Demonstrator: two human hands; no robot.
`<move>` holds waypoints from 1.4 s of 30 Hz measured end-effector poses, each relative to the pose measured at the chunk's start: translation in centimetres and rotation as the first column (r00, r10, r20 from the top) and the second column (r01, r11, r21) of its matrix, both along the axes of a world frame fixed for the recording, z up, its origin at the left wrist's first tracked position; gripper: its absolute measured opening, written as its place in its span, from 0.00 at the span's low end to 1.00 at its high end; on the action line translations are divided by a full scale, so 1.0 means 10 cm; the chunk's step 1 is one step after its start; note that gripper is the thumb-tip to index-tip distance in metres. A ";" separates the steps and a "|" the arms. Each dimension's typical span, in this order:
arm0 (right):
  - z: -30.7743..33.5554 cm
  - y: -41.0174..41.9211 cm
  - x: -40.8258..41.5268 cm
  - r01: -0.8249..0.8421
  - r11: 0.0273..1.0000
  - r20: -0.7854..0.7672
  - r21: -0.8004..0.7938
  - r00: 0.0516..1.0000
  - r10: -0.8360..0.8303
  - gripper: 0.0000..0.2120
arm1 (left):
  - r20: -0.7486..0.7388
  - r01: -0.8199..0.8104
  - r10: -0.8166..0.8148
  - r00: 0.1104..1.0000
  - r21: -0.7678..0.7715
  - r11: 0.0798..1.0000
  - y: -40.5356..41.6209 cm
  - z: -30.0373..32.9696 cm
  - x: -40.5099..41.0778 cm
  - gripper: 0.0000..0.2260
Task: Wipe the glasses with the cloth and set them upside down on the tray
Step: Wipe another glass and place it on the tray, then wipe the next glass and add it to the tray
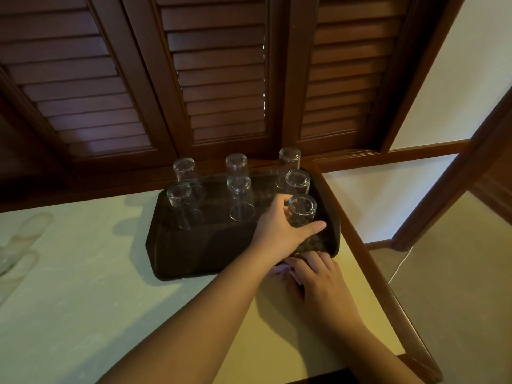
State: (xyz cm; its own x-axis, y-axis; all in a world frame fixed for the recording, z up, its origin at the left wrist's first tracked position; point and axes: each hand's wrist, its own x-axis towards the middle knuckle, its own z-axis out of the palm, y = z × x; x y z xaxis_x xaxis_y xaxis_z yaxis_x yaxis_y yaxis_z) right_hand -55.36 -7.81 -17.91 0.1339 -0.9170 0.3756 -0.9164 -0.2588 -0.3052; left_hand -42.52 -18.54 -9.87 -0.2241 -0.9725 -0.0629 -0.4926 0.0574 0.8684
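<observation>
A dark brown tray [177, 261] lies on the pale table with several clear glasses standing upside down on it in two rows. My left hand [279, 228] grips the nearest glass [302, 209] at the tray's right side, fingers and thumb curled round it; this glass is upside down on the tray. My right hand [315, 275] rests on a light pink cloth [279, 270] at the tray's near right corner, fingers bent over it. Most of the cloth is hidden under the hand.
More clear glassware [19, 245] lies at the table's left edge, blurred. A wooden rail [368, 261] borders the table on the right, with the floor below. Louvred wooden shutters [221, 79] stand directly behind the tray.
</observation>
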 end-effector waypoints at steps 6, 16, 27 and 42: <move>0.06 0.01 0.03 0.013 1.000 0.011 0.004 1.000 -0.013 0.12 | -0.022 -0.018 0.017 1.000 -0.021 1.000 0.01 -0.07 0.01 0.32; 0.08 0.02 0.02 -0.026 1.000 0.049 0.007 0.998 0.026 0.14 | -0.007 -0.008 0.008 1.000 0.005 1.000 0.07 -0.03 -0.04 0.37; 0.34 0.09 0.19 -0.036 0.984 0.134 -0.176 0.989 0.060 0.16 | -0.145 -0.192 0.172 0.974 -0.137 0.972 0.86 0.60 0.94 0.14; 1.26 0.05 2.77 -0.391 0.892 0.376 -0.226 0.810 0.450 0.11 | -0.249 -0.646 0.600 0.760 -0.196 0.738 2.10 0.99 3.16 0.09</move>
